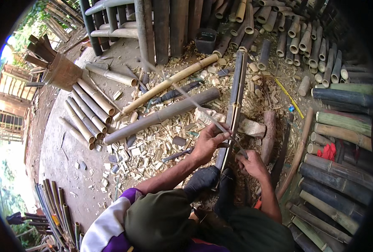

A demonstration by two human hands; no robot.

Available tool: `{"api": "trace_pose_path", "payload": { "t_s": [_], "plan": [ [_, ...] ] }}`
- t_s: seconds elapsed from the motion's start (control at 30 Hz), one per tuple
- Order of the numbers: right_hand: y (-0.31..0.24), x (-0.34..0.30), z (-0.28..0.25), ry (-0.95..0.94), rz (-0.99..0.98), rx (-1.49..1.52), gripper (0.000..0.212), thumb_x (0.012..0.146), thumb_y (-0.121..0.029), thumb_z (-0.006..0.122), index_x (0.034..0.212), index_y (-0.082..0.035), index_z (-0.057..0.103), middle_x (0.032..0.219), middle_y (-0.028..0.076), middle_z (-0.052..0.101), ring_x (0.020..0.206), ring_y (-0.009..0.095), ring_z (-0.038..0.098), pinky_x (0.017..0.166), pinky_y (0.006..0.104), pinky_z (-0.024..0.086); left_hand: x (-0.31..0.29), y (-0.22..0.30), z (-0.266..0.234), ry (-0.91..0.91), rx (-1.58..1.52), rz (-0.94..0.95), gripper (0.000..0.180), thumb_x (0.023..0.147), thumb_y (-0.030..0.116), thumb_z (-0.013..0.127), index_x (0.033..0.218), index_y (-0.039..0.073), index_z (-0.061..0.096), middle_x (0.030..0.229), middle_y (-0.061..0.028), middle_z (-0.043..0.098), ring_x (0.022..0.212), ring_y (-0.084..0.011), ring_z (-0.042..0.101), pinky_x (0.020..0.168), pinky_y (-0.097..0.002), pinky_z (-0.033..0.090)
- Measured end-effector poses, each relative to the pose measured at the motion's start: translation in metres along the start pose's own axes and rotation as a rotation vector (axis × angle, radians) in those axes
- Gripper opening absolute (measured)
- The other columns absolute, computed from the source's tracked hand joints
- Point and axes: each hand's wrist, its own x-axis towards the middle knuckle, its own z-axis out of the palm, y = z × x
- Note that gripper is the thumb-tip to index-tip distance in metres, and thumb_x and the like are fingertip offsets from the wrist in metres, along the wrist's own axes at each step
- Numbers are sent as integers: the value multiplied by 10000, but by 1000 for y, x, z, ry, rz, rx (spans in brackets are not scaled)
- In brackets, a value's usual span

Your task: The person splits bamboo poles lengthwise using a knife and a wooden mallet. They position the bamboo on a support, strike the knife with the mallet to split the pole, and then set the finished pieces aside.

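Note:
A long, thin, greyish rod (190, 99) runs slantwise from the far left down to my hands, crossing over a dark bamboo pole (237, 80). My left hand (211, 142) is closed around the rod beside the pole, with the thumb on top. Lower and to the right, my right hand (252, 164) is closed on the rod's near end. The pole has a pale lengthwise split or groove, and its near end lies between my dark-covered feet (203, 181). A short dark piece shows between my hands; its kind is unclear.
Wood chips (148, 153) litter the ground. A thick grey bamboo pole (165, 115) and a yellowish one (169, 84) lie to the left. Cut bamboo lengths (342, 168) are stacked at right. A bucket (62, 71) stands far left, a bamboo bench (115, 31) behind. Stones (252, 128) sit by the pole.

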Motion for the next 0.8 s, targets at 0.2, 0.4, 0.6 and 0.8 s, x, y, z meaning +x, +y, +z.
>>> {"api": "trace_pose_path", "payload": {
  "t_s": [0.2,0.4,0.6,0.8],
  "plan": [
    [13,17,24,272,-65,16,705,860,-500,814,1299,3,589,909,99,660,829,206,640,742,372,516,29,49,-97,488,329,288,228,982,26,666,1208,-7,658,1032,-105,727,891,-185,718,779,-346,647],
    [18,39,66,290,44,-184,722,819,-560,806,1142,71,670,1005,257,743,938,358,739,839,475,563,36,74,-232,663,427,273,167,988,102,705,1147,62,674,991,-58,741,890,-157,713,708,-325,606],
    [27,28,85,265,77,-198,617,788,-471,809,1105,47,701,1008,262,743,958,397,733,850,495,572,3,28,-271,1101,1217,426,516,902,185,767,1321,-35,561,1258,-257,620,1094,-331,641,913,-482,535],
    [24,29,85,472,102,-356,853,787,-591,792,1247,105,612,1149,305,694,1116,430,672,995,510,504,-41,-27,-133,314,1258,268,451,870,122,797,1259,13,597,1188,-193,604,1113,-331,613,910,-469,540]
  ]
}}
